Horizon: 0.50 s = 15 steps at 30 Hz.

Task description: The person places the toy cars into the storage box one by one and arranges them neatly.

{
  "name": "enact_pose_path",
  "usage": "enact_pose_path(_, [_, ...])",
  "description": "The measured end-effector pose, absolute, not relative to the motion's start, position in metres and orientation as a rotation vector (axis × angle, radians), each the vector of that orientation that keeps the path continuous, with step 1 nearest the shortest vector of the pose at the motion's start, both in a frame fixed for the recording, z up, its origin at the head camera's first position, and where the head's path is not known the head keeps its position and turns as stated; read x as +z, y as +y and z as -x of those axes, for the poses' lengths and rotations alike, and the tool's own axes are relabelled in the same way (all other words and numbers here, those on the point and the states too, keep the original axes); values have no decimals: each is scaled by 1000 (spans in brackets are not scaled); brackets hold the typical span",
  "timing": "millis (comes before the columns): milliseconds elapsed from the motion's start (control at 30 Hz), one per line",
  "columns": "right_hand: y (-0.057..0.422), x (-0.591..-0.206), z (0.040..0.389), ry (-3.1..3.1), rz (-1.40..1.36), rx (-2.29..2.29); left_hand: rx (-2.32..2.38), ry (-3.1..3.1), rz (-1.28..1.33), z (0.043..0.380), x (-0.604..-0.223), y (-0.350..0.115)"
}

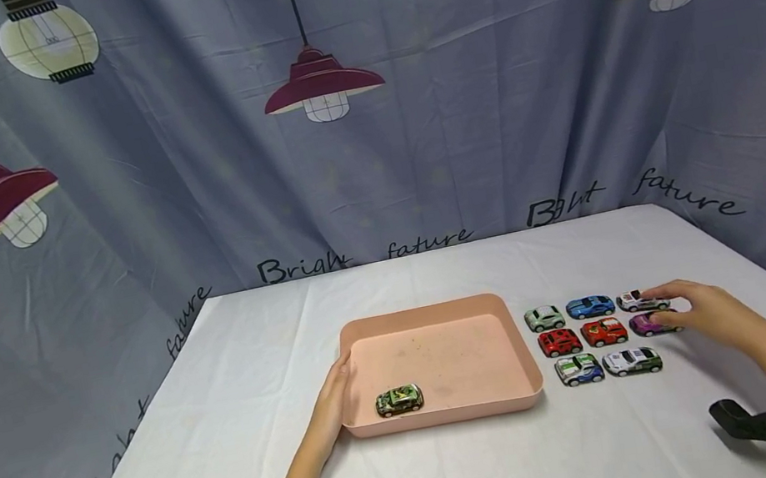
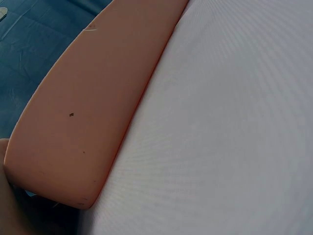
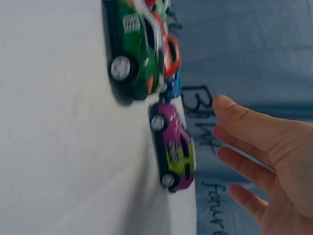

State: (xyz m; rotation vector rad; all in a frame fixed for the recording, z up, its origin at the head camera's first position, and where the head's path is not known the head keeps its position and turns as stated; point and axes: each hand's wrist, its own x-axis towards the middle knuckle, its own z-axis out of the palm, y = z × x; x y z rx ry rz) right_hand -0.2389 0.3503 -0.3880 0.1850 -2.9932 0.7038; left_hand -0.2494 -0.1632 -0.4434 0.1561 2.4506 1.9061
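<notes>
In the head view, the work looks barely begun: one shiny green-and-yellow camouflage toy car (image 1: 399, 400) sits inside the shallow rectangular peach plastic tray (image 1: 454, 345), near its front left corner, while eight toy cars stand outside, to the tray's right on the white-covered worktop (image 1: 170, 469). Of these, a pale green car (image 1: 544, 318), a blue car (image 1: 590, 306) and a white car (image 1: 634, 300) form the far row; a red car (image 1: 560, 342), an orange-red car (image 1: 605, 332) and a purple car (image 1: 645, 326) the middle; a white-blue-green car (image 1: 579, 369) and a white-and-black car (image 1: 632, 361) the near one. Counted up: nine cars, one tray, two hands. The left hand (image 1: 333, 393) rests against the tray's left side, its fingers seemingly extended; the right hand (image 1: 707, 313) is over the purple and white cars, well right of the tray. The left wrist view shows the tray's outer wall, the left hand at its end. In the right wrist view, the right hand's fingers are loosely spread and grip nothing; a gap shows between them and the purple car, outside the tray.
</notes>
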Motion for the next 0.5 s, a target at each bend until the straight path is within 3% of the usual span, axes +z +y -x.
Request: enact_pose_path(500, [375, -403, 257, -3076, -270, 654, 1908, 2448, -164, 250, -443, -164])
